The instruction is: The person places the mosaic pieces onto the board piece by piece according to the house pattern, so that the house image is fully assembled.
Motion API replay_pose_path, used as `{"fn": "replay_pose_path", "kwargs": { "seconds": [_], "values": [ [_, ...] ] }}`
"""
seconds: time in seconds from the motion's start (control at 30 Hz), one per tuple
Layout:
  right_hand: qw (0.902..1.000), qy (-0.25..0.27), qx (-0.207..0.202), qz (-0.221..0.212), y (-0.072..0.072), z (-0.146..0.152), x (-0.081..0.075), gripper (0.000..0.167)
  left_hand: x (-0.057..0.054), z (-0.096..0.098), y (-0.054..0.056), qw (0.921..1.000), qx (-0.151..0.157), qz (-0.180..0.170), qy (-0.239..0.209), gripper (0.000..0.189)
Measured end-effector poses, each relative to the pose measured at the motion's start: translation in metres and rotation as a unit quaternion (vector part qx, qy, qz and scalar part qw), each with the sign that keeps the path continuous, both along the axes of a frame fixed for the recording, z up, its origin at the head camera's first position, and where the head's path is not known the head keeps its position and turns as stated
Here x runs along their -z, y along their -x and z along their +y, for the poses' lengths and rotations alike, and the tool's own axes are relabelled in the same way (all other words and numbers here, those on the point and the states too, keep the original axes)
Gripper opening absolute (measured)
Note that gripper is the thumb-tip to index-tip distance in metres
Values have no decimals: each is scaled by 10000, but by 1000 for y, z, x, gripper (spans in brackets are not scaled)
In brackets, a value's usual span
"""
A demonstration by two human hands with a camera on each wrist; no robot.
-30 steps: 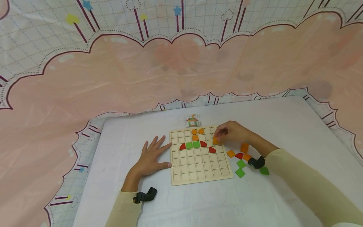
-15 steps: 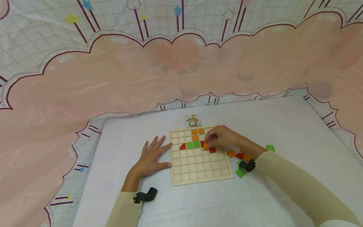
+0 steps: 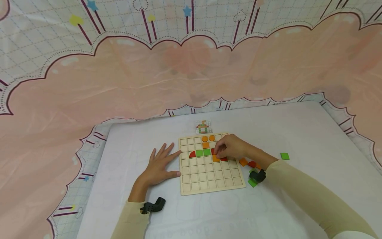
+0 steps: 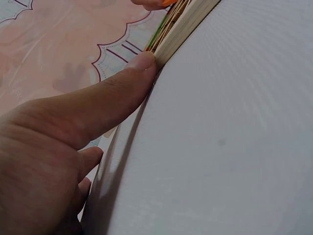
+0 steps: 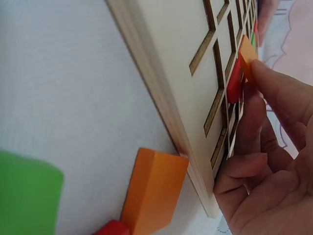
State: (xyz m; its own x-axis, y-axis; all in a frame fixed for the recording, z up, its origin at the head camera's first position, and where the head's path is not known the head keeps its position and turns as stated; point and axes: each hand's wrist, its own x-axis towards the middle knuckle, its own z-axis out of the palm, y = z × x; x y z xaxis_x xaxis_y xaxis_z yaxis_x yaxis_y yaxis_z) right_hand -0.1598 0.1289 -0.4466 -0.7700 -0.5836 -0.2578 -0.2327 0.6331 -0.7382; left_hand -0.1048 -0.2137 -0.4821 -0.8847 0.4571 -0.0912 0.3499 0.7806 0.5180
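Right hand (image 3: 234, 146)'s pinching an orange square (image 3: 216, 159) on the wooden board (image 3: 212, 184), left hand (image 3: 158, 166)'s spread out touching the board's left edge, and with laid tiles (image 3: 203, 152) toward its far side and loose tiles (image 3: 243, 162) off its right, it's probably about halfway done.

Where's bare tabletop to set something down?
Free: white tabletop right of the picture card, beyond the right hand; also on the near side of the board. Crowded: right of the board, among loose tiles; and its left edge, at the left hand.
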Motion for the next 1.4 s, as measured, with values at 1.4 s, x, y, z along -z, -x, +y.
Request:
{"fn": "replay_pose_path", "kwargs": {
  "seconds": [1.4],
  "values": [
    [9979, -550, -99, 316, 2, 39, -6, 4, -1, 0, 0, 10000, 3, -41, 1, 85]
  ]
}}
